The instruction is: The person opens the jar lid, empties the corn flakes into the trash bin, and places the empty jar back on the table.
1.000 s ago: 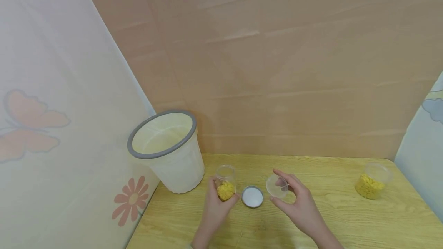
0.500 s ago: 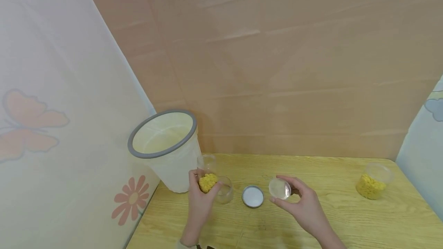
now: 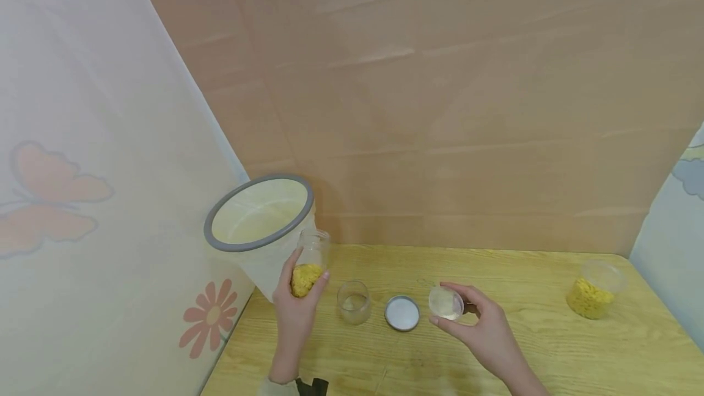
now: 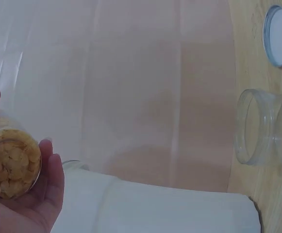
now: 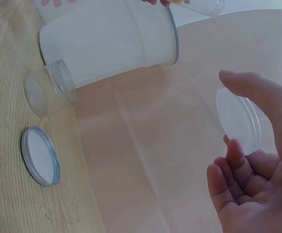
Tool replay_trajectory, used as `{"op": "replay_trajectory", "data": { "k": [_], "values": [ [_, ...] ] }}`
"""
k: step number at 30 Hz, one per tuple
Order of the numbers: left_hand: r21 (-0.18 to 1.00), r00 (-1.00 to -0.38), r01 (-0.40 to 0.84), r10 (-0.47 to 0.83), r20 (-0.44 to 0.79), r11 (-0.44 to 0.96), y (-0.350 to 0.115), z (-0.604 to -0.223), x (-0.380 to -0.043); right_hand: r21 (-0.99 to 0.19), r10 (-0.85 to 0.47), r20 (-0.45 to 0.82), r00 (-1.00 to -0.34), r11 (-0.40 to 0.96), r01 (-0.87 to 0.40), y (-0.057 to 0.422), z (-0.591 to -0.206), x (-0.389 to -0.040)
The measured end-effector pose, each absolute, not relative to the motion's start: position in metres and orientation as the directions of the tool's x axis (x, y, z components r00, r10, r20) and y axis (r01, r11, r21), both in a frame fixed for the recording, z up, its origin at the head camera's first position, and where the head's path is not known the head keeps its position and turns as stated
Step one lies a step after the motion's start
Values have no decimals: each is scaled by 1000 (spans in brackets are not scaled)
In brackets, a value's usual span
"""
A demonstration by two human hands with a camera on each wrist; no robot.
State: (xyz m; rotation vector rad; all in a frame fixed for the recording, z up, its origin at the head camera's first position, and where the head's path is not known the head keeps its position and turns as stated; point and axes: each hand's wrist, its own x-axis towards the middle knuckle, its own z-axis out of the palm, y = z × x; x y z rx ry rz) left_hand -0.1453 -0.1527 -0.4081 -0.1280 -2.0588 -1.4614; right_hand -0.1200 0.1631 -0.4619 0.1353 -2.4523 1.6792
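Observation:
My left hand [image 3: 297, 301] grips a clear jar [image 3: 313, 250], part filled with yellow flakes [image 3: 306, 280], beside the bin's right side and just below its grey rim. In the left wrist view the jar's base faces the camera, with flakes [image 4: 9, 165] behind it. Between thumb and fingers my right hand [image 3: 484, 322] pinches a clear plastic inner lid [image 3: 445, 303], held above the table; it appears as a shallow disc [image 5: 238, 119] in the right wrist view. Between the hands, an empty clear jar [image 3: 354, 303] and a silver-rimmed lid [image 3: 402, 313], white inside up, rest on the table.
A white bin [image 3: 258, 212] with a grey rim stands at the back left against the patterned side wall. Far right on the wooden table [image 3: 511, 286] is another clear jar [image 3: 591, 292] with yellow flakes. A brown sheet [image 3: 440, 109] covers the back.
My left hand has carried the jar of flakes left and upward to the bin, uncovering the empty jar behind it. My right hand has shifted slightly and tilted the inner lid.

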Motion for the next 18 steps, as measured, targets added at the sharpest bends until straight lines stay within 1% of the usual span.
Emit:
{"op": "replay_trajectory", "data": {
  "k": [3, 8, 14, 18],
  "values": [
    [847, -814, 375, -304, 496, 377, -159, -413, -150, -925, 15, 176, -984, 345, -160, 164, -463, -119],
    [892, -819, 345, -371, 438, 291, -170, -424, -159, -925, 17, 189, -982, 340, -173, 165, -465, -117],
    [897, -803, 382, -399, 442, 225, -174, -416, -160, -922, 26, 187, -982, 351, -166, 167, -464, -117],
    [881, -776, 425, -419, 472, 206, -178, -412, -161, -919, 29, 195, -980, 355, -172, 168, -464, -117]
  ]
}}
